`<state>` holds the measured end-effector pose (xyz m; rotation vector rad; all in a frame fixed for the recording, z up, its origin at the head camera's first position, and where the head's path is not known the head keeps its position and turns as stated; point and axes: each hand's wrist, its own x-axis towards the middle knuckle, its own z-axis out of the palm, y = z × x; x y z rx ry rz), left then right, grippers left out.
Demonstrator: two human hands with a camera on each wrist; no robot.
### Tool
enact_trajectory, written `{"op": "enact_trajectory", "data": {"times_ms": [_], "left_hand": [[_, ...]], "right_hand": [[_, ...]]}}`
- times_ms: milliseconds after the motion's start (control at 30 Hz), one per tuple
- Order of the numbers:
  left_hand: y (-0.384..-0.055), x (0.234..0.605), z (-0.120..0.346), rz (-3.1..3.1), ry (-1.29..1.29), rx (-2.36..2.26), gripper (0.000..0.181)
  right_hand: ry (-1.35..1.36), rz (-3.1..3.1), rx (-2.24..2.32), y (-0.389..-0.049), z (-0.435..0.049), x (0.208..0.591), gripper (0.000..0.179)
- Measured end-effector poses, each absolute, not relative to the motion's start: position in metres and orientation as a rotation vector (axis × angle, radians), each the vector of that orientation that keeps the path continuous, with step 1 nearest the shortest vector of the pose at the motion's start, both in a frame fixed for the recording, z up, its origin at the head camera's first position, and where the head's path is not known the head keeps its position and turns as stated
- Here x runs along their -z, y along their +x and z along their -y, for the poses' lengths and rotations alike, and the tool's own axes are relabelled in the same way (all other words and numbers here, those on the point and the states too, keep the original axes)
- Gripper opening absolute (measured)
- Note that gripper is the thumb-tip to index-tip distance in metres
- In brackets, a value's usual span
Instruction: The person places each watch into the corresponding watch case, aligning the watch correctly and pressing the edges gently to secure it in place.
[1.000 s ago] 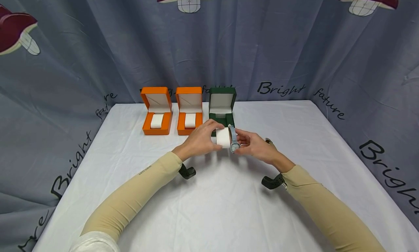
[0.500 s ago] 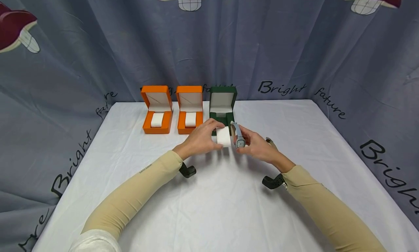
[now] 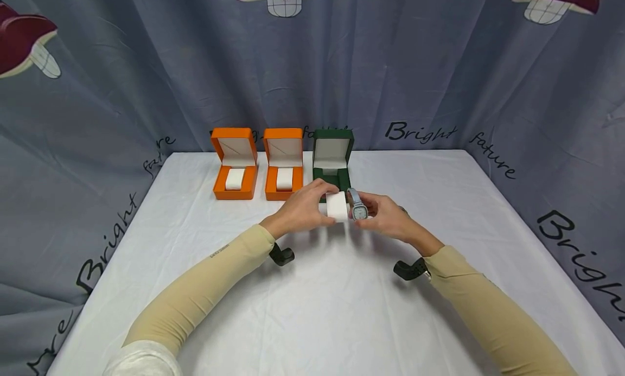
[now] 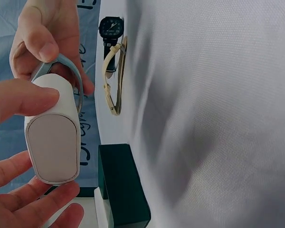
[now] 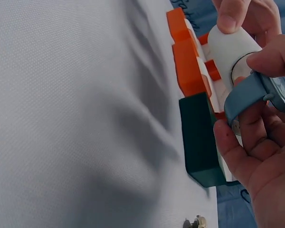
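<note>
My left hand (image 3: pixel 307 205) holds a white watch cushion (image 3: pixel 336 206) between thumb and fingers, above the table in front of the green watch box (image 3: pixel 333 133). Just to its right, my right hand (image 3: pixel 386 216) grips a wristwatch (image 3: pixel 358 210) with a light blue strap. The strap (image 5: pixel 247 95) forms a closed loop, and some right fingers reach inside it in the right wrist view. The loop stands close to the cushion's end (image 5: pixel 240 66); whether they touch I cannot tell. In the left wrist view the cushion's other end (image 4: pixel 54 149) faces the camera.
Two open orange watch boxes, the left one (image 3: pixel 219 195) and the middle one (image 3: pixel 271 195), stand left of the green box, each with a white cushion inside. A black watch (image 4: pixel 111 28) and a watch with a pale narrow band (image 4: pixel 107 78) lie on the white tablecloth (image 3: pixel 337 311).
The blue watch has moved right, away from the cushion's end, and its dial has turned more toward the head camera. Since then the cushion has shifted slightly right in my left hand.
</note>
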<state>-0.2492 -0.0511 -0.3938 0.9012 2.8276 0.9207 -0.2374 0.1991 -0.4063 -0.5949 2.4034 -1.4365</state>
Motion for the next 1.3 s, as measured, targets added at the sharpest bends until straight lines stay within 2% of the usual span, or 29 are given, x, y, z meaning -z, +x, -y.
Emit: {"op": "enact_trajectory", "data": {"times_ms": [467, 767, 1100, 1300], "left_hand": [[-0.246, 0.392, 0.047, -2.787, 1.014, -0.818, 0.062], [-0.248, 0.393, 0.043, -2.781, 1.077, -0.812, 0.071], [-0.250, 0.389, 0.036, -2.740, 1.098, -0.671, 0.083], [-0.251, 0.391, 0.033, -2.700, 1.084, -0.628, 0.085]], "right_hand": [[-0.478, -2.233, 1.541, -0.237, -0.205, 0.401, 0.066], [-0.474, -2.207, 1.519, -0.238, -0.204, 0.402, 0.044], [-0.471, -2.202, 1.406, -0.243, -0.204, 0.398, 0.037], [-0.459, -2.182, 1.360, -0.244, -0.201, 0.394, 0.043]]}}
